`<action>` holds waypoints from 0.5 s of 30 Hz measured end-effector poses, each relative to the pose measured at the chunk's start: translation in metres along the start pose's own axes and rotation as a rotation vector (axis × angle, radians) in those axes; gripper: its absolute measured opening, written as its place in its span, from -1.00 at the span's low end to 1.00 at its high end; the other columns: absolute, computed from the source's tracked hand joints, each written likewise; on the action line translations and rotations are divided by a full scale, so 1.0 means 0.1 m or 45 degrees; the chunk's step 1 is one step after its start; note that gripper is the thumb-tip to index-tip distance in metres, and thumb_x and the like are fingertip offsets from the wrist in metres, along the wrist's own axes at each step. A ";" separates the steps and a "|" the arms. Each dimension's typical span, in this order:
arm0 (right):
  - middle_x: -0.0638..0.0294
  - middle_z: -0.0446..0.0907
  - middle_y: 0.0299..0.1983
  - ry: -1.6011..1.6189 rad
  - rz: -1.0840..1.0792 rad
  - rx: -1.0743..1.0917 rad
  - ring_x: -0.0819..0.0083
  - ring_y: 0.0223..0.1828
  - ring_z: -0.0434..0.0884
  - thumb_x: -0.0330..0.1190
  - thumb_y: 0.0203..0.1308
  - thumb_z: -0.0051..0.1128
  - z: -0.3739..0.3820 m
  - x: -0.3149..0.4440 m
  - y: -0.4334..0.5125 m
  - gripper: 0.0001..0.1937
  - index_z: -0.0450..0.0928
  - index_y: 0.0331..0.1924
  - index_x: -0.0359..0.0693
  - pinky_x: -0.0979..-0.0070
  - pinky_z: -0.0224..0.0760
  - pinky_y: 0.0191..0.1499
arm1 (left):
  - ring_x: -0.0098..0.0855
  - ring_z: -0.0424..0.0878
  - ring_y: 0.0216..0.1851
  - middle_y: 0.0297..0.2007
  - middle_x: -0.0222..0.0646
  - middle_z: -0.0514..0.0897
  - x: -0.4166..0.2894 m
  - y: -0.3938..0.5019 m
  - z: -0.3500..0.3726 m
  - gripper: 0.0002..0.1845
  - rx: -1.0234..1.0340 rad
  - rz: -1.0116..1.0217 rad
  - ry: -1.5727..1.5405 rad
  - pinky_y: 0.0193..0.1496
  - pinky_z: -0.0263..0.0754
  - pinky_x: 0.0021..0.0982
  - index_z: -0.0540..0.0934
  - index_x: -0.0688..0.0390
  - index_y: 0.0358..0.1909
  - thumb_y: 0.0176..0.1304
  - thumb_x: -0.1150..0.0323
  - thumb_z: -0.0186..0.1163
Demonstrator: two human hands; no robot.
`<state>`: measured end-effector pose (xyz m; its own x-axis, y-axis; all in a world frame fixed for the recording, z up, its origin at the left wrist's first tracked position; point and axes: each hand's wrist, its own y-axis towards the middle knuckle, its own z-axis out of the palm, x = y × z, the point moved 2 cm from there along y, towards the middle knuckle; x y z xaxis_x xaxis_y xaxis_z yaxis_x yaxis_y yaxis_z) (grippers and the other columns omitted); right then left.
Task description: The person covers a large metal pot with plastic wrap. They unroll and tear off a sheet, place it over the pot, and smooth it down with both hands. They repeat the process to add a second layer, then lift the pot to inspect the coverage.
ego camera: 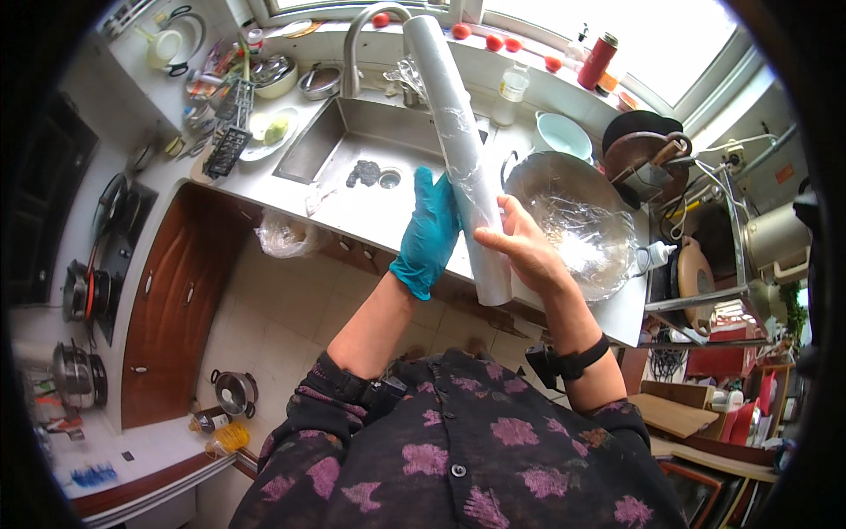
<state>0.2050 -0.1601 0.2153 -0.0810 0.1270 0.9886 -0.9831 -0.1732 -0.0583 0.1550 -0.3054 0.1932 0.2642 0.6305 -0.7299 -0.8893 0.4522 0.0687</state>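
Note:
A long roll of clear plastic film [462, 145] is held upright and slightly tilted between both hands, over the counter's front edge. My left hand [428, 231], in a teal rubber glove, presses its palm side against the roll's left side. My bare right hand [522, 241] grips the roll's lower part from the right, thumb across the front. To the right, a large wok [562, 178] sits on the counter with crumpled clear film [588, 231] over or in it; which one cannot be told. A stainless-steel sink [357, 142] lies behind and left of the roll, with a dark scrubber [363, 173] near its drain.
A curved faucet [350, 53] rises behind the sink. A plate [274, 135] and a black rack [228, 145] stand left. A light-blue basin [562, 135], a clear bottle [511, 92] and stacked pans [644, 159] are at the right. A plastic bag [287, 235] hangs at the counter's front.

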 end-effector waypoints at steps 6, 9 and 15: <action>0.12 0.57 0.04 -0.435 -0.188 -0.133 0.39 0.03 0.59 -0.24 0.03 0.53 0.11 -0.03 0.05 -0.18 0.29 0.35 -0.31 0.41 0.48 0.07 | -0.55 0.55 -0.11 -0.10 -0.38 0.62 -0.08 -0.04 0.03 -0.59 -0.479 0.563 0.712 -0.07 0.53 -0.47 0.53 0.18 0.06 0.28 0.26 0.42; 0.14 0.60 0.00 -0.615 -0.233 -0.195 0.41 0.01 0.61 -0.22 -0.01 0.55 0.04 -0.04 0.02 -0.20 0.34 0.32 -0.30 0.41 0.50 0.04 | -0.59 0.53 -0.31 -0.33 -0.52 0.61 -0.10 0.01 0.02 -0.77 -0.379 0.392 0.686 -0.14 0.53 -0.48 0.57 0.16 -0.21 0.29 0.28 0.41; 0.20 0.57 0.06 0.125 -0.112 0.032 0.44 0.01 0.58 -0.09 0.12 0.46 -0.13 -0.20 -0.04 -0.23 0.33 0.34 -0.24 0.42 0.51 0.03 | -0.62 0.54 -0.36 -0.41 -0.53 0.60 -0.20 -0.02 0.10 -0.81 -0.206 0.242 0.525 -0.23 0.51 -0.54 0.59 0.15 -0.30 0.33 0.28 0.37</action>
<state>0.2079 -0.1493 0.1937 -0.0118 0.2372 0.9714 -0.9828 -0.1817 0.0325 0.1554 -0.3133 0.2145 -0.0497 0.3751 -0.9257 -0.9628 0.2284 0.1442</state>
